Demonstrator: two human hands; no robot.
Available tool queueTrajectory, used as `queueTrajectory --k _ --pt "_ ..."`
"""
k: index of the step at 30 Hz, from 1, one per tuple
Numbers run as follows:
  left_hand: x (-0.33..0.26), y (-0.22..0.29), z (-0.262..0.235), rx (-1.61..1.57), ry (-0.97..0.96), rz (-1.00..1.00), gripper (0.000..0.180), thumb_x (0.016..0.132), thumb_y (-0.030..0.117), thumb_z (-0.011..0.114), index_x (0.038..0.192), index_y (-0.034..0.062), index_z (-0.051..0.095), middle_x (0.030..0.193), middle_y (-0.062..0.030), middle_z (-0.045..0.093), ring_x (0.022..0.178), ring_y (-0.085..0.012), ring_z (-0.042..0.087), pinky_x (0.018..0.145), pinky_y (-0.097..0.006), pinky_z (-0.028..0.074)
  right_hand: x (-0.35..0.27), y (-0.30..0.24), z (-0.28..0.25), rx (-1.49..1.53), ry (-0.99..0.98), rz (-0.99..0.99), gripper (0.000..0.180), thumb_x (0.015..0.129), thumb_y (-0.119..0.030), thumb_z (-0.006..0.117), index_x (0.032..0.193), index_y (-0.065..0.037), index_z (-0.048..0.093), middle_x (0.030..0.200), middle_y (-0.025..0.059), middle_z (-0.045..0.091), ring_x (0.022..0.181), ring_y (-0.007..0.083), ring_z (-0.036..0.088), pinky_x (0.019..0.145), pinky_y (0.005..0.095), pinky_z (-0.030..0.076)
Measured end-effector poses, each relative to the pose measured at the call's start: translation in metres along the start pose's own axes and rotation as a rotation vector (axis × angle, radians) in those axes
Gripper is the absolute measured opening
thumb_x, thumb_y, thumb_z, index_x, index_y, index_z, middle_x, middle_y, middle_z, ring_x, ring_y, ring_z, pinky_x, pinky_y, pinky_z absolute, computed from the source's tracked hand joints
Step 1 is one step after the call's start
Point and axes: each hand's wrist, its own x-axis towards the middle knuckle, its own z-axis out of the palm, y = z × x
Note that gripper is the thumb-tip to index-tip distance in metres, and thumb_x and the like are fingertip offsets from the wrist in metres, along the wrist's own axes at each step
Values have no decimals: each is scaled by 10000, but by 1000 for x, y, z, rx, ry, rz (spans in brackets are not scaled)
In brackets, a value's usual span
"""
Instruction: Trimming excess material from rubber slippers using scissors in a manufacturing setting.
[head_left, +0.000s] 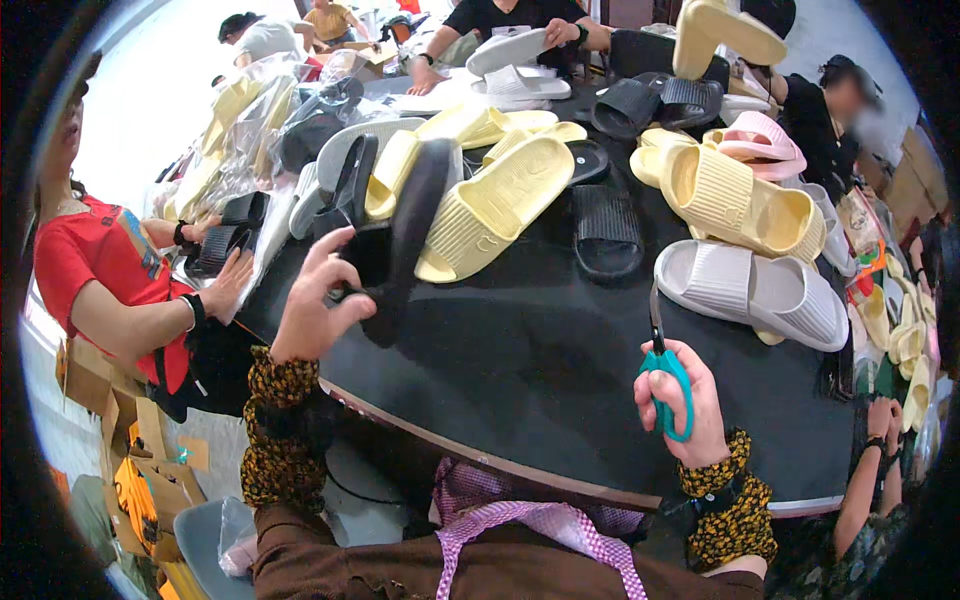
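Observation:
My left hand (315,305) pinches a black slide slipper (412,225) by its strap area, holding it up on edge over the table; motion blurs the slipper. In my right hand (690,410) is a pair of scissors (668,385) with teal handles, my fingers around the loops and the blades pointing up and away from me. Just beyond the blades lies a grey slide slipper (755,290). A pale yellow slipper (500,210) rests right of the held black one, and another black slipper (607,230) lies between my hands, farther back.
The black table (520,370) carries several yellow slippers (745,195), a pink one (757,145) and bagged pairs (245,120) at the back left. A person in a red shirt (100,265) handles black slippers at left. Other people work at the far side and right. Cardboard boxes (165,480) stand lower left.

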Motion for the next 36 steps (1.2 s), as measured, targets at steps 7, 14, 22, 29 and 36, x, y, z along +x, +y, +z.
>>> queueTrajectory --k 7,14,22,29,36 --pt "31 -64 23 336 156 13 350 870 209 575 1115 -31 507 1209 -202 512 1040 -310 537 910 -360 410 4 3 -6 -24 16 23 360 823 -104 590 1145 -11 460 748 70 570 534 82 528 466 199 420" --pt "54 -60 14 607 -47 -97 448 775 289 648 1119 26 534 1370 -262 361 1220 -426 381 999 -477 299 9 17 -18 40 -95 15 428 812 -94 645 1187 -24 452 827 64 603 559 75 552 465 203 436" --pt "74 -104 8 583 -233 -194 575 800 454 595 1070 -52 553 1042 -234 550 1009 -403 499 861 -436 394 5 12 -18 3 -99 -64 426 840 -218 646 1149 9 459 767 48 578 528 86 531 457 215 440" --pt "73 -102 -1 419 -223 -217 447 835 340 610 681 -27 407 584 -90 399 561 -224 382 550 -368 327 4 8 -17 -9 -112 -88 437 847 -194 642 1161 36 444 770 48 582 540 83 536 456 219 449" --pt "53 -46 -15 -211 -60 -359 354 940 257 501 672 37 427 638 60 342 620 -60 321 541 -265 279 5 11 -16 -4 -126 -60 428 836 -145 623 1194 -5 435 806 53 598 549 68 540 485 193 440"
